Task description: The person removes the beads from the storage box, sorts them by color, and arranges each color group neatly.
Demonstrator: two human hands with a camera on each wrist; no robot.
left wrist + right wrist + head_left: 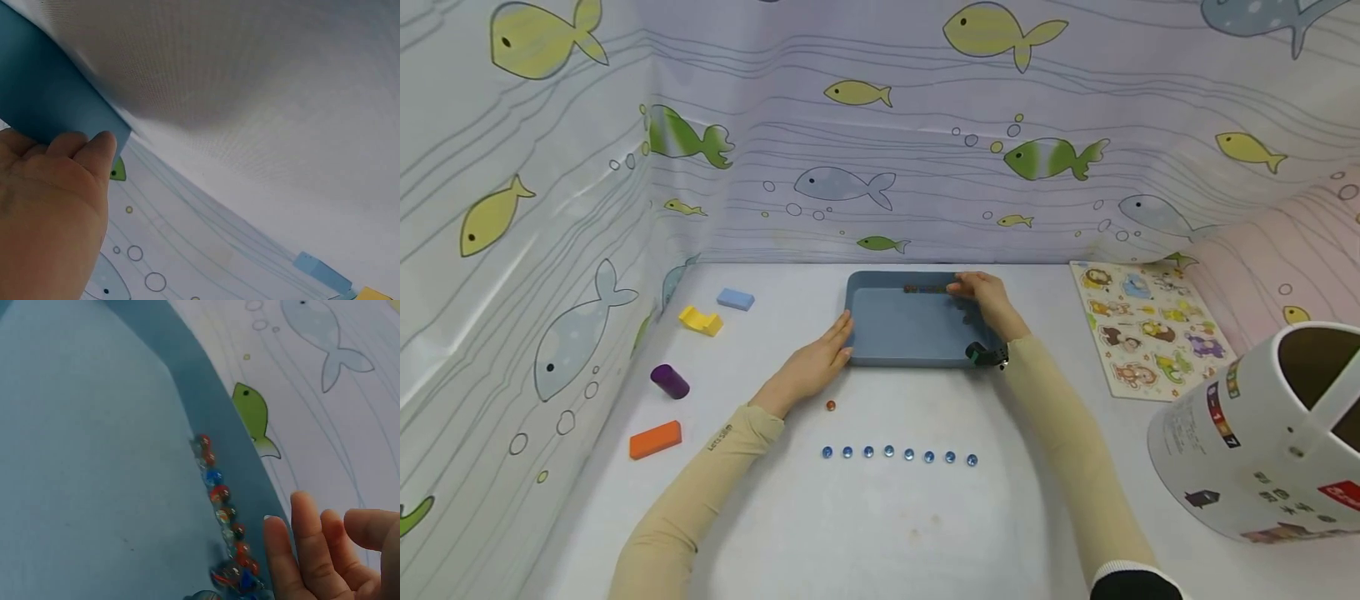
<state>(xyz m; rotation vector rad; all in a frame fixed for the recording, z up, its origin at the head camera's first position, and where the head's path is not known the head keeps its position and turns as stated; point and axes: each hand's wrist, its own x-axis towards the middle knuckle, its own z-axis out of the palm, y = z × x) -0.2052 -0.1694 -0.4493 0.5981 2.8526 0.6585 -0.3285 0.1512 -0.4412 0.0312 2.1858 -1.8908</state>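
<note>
A blue-grey tray (910, 333) lies on the white table between both hands. My left hand (812, 367) touches its left side with extended fingers; in the left wrist view the fingertips (100, 147) meet the tray's outer wall. My right hand (988, 302) is at the far right corner, its fingers (306, 519) nearly straight beside the far rim. Marbles (219, 494) of mixed colours line up inside along that far wall, bunching near the right fingers. Closer to me, a row of several blue glass pieces (889, 451) lies on the table, with one reddish-brown marble (831, 406) behind its left end.
At left lie a blue block (735, 299), a yellow curved block (701, 321), a purple cylinder (670, 381) and an orange block (656, 439). On the right are an animal sticker board (1150, 329) and a large white bucket (1240, 442). Fish-printed sheeting surrounds the table.
</note>
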